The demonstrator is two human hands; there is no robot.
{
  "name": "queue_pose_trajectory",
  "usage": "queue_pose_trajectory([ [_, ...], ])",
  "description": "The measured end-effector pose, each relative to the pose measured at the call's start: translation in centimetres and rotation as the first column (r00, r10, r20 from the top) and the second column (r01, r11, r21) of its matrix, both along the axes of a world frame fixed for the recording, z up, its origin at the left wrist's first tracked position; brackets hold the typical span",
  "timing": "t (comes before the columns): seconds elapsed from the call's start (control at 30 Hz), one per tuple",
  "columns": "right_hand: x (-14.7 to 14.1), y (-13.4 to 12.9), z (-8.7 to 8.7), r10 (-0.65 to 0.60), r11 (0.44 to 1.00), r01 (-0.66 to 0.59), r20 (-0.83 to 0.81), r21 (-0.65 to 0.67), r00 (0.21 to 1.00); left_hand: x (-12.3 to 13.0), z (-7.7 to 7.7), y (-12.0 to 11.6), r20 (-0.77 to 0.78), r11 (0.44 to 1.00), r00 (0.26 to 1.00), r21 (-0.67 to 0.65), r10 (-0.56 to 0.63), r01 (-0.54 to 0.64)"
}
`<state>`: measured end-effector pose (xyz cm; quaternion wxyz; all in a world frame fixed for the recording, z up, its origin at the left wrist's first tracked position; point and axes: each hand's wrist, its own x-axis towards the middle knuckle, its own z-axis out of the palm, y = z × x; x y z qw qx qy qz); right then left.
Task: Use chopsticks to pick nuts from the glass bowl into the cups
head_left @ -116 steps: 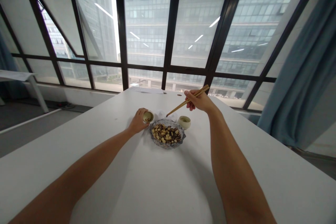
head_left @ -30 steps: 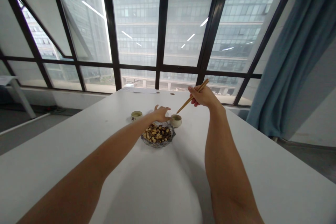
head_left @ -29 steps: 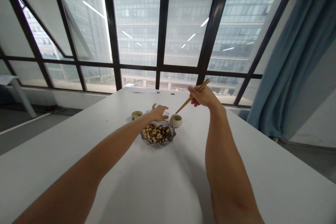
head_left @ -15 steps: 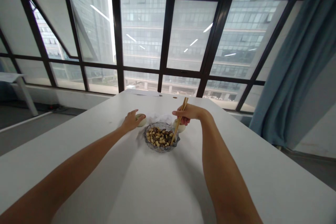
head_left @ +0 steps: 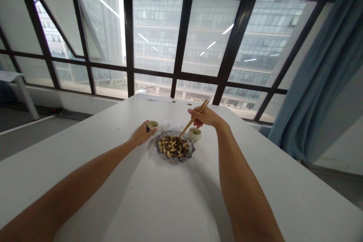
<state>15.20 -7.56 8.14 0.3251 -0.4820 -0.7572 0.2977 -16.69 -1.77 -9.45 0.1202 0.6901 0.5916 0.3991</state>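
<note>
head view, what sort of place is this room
Probably an office or similar workroom: there is a large plain white table, a wall of dark-framed windows and, outside them, a big glass-fronted building.

Chopsticks (head_left: 188, 125): yellow-brown. Bowl (head_left: 173, 161): clear greyish, faceted pattern. Pieces inside (head_left: 171, 147): tan mixed with dark brown. Left cup (head_left: 153, 124): pale green-cream, dark marking. Right cup (head_left: 194, 136): pale green-cream. Table (head_left: 159, 196): white. Curtain (head_left: 314, 75): blue.
</note>
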Motion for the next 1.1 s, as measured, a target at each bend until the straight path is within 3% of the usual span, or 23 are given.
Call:
queue_pose_trajectory([
  [0.23,0.0,-0.3,0.4,0.020,1.000,-0.020,0.033,-0.010,0.999,-0.1,-0.1,0.0,-0.001,0.999,1.000,0.008,-0.031,0.031],
  [0.77,-0.5,1.2,-1.2,0.058,0.998,-0.058,0.004,0.008,0.998,-0.4,-0.6,0.5,0.010,0.998,0.999,0.054,-0.044,0.043],
  [1.1,0.7,-0.1,0.4,0.011,0.983,0.004,-0.081,0.182,0.997,-0.3,-0.4,0.3,0.073,0.994,0.996,0.105,-0.048,0.040],
])
